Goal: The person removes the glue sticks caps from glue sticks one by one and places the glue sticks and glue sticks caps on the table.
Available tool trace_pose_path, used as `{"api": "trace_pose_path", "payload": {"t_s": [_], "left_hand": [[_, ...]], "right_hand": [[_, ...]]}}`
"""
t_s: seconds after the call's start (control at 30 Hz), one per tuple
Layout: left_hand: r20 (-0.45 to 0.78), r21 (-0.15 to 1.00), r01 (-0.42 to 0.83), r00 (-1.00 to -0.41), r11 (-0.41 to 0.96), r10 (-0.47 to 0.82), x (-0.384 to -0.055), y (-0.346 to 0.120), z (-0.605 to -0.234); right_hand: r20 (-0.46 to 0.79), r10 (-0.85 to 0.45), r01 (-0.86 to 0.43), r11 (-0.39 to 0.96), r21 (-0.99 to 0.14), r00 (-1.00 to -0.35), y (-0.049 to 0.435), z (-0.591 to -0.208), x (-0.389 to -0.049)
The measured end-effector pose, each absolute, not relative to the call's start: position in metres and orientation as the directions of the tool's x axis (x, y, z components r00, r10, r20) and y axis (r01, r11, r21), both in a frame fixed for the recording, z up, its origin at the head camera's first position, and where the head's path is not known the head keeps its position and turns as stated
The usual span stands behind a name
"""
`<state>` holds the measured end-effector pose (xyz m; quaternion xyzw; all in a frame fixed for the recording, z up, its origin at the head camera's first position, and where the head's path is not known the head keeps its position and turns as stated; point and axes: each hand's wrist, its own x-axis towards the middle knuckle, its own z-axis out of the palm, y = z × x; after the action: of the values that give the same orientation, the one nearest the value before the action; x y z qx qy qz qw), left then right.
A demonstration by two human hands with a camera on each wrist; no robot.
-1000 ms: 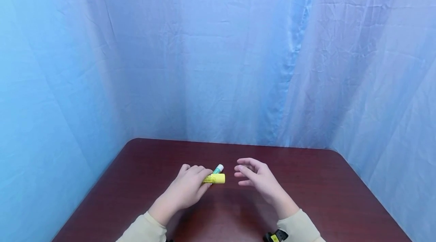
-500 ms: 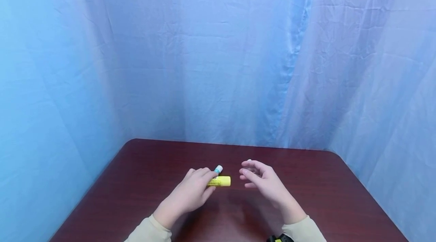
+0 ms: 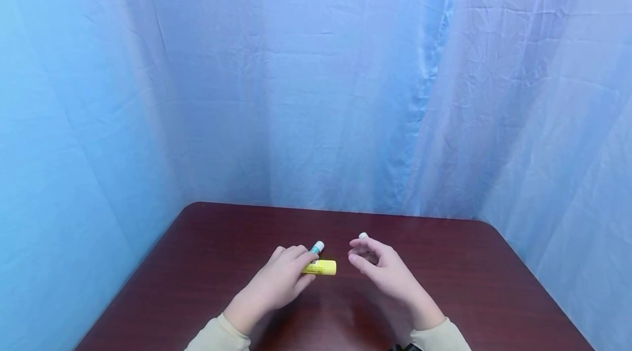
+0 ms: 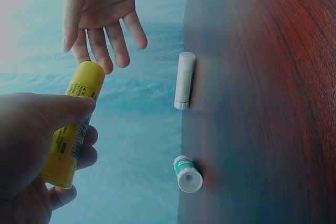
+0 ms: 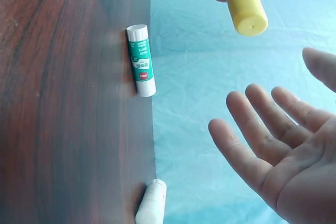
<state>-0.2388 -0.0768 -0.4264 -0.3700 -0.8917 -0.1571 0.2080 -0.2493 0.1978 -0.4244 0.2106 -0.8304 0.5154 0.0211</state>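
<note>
My left hand [image 3: 278, 279] pinches a yellow glue stick [image 4: 86, 80] between thumb and fingers, one end pointing toward the right hand. The stick is raised in front of me, above the table. My right hand [image 5: 283, 150] holds nothing; its fingers are spread and relaxed, the palm turned toward the yellow stick, with a gap between them. Beyond the left fingers lies a green-and-white glue stick [image 5: 140, 59] on the table, partly hidden in the head view. A plain white tube [image 4: 185, 80] lies behind the right hand, only its end showing in the head view.
A dark red-brown wooden table [image 3: 237, 230] spreads beneath both hands, its far edge rounded at the corners. Pale blue curtains [image 3: 316, 93] hang behind it and along both sides. A black band [image 3: 406, 347] shows at the right sleeve.
Left hand and yellow glue stick have shifted slightly right and toward me. My right hand has also moved a little right and nearer, and the white tube's end has come into sight behind it.
</note>
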Motion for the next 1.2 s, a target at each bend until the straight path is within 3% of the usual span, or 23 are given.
{"api": "trace_pose_path", "payload": {"t_s": [0.23,0.53,0.87,1.2], "left_hand": [[0.490,0.106,0.738,-0.622,0.666,0.611,-0.236,-0.076,-0.433],[0.558,0.044,0.764,-0.554,0.644,0.618,-0.235,-0.072,-0.435],[0.538,0.027,0.774,-0.545,0.633,0.643,-0.236,-0.071,-0.432],[0.565,-0.063,0.820,-0.441,0.569,0.697,-0.238,-0.068,-0.432]], "right_hand": [[0.264,-0.440,-0.450,0.399,-0.799,-0.858,0.194,-0.436,-0.245],[0.253,-0.518,-0.502,0.425,-0.753,-0.817,0.186,-0.435,-0.241],[0.254,-0.625,-0.607,0.451,-0.655,-0.738,0.184,-0.440,-0.243],[0.219,-0.659,-0.615,0.458,-0.642,-0.720,0.185,-0.434,-0.243]]}}
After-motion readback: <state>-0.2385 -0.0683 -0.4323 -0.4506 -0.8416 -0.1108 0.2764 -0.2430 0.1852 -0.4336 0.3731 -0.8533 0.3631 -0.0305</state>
